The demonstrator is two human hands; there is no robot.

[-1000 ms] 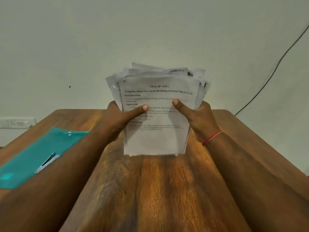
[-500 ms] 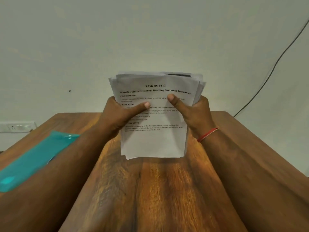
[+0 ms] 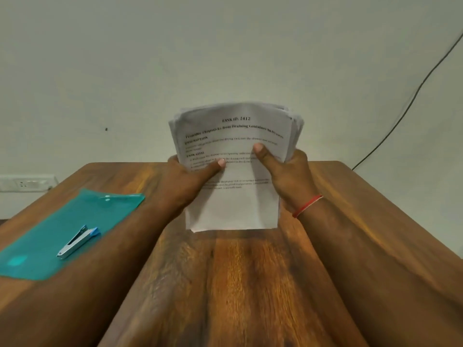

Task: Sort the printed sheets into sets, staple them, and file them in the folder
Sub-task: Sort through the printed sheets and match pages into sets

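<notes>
I hold a stack of printed sheets upright over the middle of the wooden table, its bottom edge touching or just above the wood. The front page is headed "TASK ID: 2412". My left hand grips the stack's left side, thumb across the front page. My right hand grips the right side, thumb pressed on the text; a red thread circles that wrist. A teal plastic folder lies flat at the left. A small blue and silver stapler rests on top of it.
A pale wall rises just behind the table's far edge. A white socket strip is mounted on it at the left. A dark cable runs down the wall at the right.
The sheets, fanned and uneven at the top a second ago, are now squared into a tidier stack. The stapler, hidden half a second ago, shows again on the folder.
</notes>
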